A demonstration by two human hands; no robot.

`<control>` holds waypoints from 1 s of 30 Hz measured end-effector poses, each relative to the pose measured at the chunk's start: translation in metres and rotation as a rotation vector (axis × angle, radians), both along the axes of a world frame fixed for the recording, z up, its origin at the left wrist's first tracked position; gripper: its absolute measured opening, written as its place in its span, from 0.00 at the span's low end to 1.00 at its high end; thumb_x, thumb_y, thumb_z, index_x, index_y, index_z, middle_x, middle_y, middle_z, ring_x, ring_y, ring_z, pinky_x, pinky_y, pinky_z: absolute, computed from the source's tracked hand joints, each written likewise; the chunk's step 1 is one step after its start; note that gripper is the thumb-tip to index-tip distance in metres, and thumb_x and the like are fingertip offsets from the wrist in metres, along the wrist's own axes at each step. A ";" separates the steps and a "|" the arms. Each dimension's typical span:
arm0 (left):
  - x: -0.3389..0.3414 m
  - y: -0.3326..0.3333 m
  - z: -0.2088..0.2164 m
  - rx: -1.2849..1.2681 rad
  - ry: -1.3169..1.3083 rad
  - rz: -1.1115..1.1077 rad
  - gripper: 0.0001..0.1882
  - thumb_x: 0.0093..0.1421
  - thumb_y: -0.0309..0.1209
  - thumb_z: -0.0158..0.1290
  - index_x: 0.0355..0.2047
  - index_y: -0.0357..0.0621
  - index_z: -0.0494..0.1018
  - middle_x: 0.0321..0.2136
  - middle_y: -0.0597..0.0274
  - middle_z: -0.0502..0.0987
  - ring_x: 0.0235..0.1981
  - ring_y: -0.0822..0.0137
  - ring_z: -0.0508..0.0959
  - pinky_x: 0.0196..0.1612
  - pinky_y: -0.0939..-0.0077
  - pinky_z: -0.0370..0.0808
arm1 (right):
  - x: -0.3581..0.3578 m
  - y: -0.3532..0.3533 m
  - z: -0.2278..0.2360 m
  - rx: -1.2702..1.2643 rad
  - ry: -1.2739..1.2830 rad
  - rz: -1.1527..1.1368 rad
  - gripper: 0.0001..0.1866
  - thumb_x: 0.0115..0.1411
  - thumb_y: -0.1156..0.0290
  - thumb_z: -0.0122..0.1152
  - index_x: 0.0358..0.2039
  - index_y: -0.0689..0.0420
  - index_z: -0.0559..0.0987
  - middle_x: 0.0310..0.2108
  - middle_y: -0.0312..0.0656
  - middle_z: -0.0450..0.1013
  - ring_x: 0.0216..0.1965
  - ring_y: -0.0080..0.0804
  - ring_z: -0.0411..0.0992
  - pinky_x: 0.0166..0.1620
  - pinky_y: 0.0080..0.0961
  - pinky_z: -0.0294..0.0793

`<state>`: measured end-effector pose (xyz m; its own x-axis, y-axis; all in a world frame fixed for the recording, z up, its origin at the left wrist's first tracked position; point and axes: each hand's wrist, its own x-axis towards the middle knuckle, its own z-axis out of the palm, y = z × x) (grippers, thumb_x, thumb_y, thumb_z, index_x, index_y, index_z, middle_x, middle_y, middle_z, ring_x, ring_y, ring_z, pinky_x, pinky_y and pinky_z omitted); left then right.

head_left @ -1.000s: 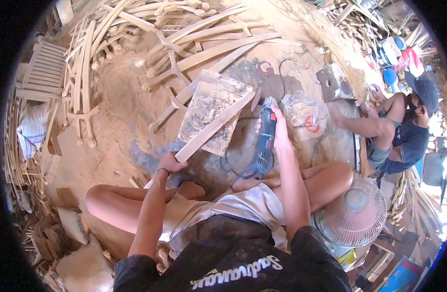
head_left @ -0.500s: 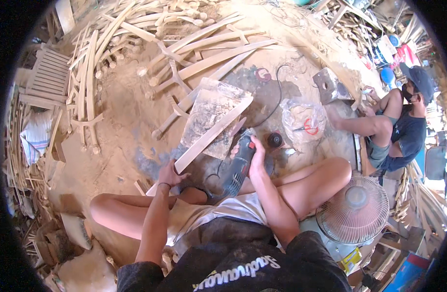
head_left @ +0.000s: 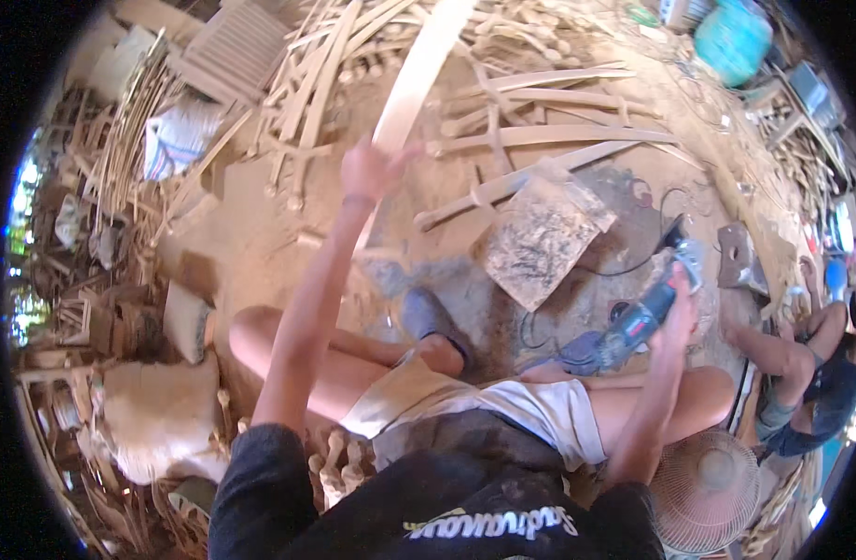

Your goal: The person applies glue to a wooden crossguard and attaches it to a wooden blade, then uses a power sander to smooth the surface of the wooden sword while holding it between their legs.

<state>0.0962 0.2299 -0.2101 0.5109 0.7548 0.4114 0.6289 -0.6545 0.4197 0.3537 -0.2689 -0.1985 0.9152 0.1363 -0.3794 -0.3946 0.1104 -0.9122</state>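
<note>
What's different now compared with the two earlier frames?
The left hand has swung the wooden strip forward and left, clear of the stained board. The right hand has moved the blue power tool rightward, away from the board. Each hand kept its hold; the board looks unmoved.

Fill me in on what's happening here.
A person sitting on the floor holds a pale strip of wood out ahead in the left grip and a power tool in the right grip. The strip is clear of the stained board in front of them. More wooden pieces lie beyond, and another person sits off to the right.
</note>
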 end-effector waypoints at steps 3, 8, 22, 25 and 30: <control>0.047 0.015 0.055 -0.195 -0.052 0.110 0.49 0.51 0.74 0.71 0.40 0.29 0.84 0.29 0.41 0.87 0.32 0.46 0.88 0.39 0.51 0.83 | 0.013 -0.011 0.030 -0.144 -0.260 0.125 0.25 0.67 0.59 0.76 0.57 0.60 0.79 0.35 0.39 0.79 0.29 0.30 0.78 0.31 0.31 0.81; 0.115 -0.028 0.031 -0.553 -0.418 0.105 0.47 0.54 0.70 0.72 0.44 0.28 0.83 0.41 0.44 0.88 0.43 0.54 0.88 0.49 0.54 0.82 | 0.033 -0.048 0.041 -0.206 -0.327 0.152 0.28 0.65 0.60 0.78 0.59 0.61 0.77 0.40 0.37 0.77 0.31 0.25 0.76 0.34 0.27 0.79; 0.142 -0.237 -0.222 -0.117 0.269 -0.585 0.40 0.73 0.56 0.48 0.81 0.60 0.57 0.80 0.46 0.55 0.83 0.48 0.52 0.81 0.29 0.35 | 0.021 -0.058 0.046 -0.079 -0.206 0.080 0.30 0.63 0.65 0.75 0.60 0.60 0.72 0.37 0.46 0.80 0.29 0.37 0.80 0.30 0.35 0.84; 0.140 -0.245 -0.216 -0.116 0.253 -0.581 0.34 0.75 0.62 0.44 0.78 0.73 0.63 0.79 0.60 0.59 0.84 0.52 0.48 0.81 0.28 0.30 | 0.022 -0.055 0.040 -0.163 -0.299 0.126 0.32 0.66 0.65 0.73 0.67 0.56 0.70 0.42 0.42 0.77 0.32 0.30 0.79 0.31 0.30 0.83; 0.119 -0.214 -0.220 -0.113 0.330 -0.632 0.41 0.70 0.71 0.46 0.75 0.64 0.67 0.75 0.58 0.63 0.83 0.55 0.50 0.80 0.26 0.29 | 0.022 -0.043 0.007 -0.314 -0.367 0.175 0.35 0.68 0.70 0.75 0.70 0.57 0.68 0.45 0.41 0.78 0.34 0.25 0.77 0.33 0.24 0.80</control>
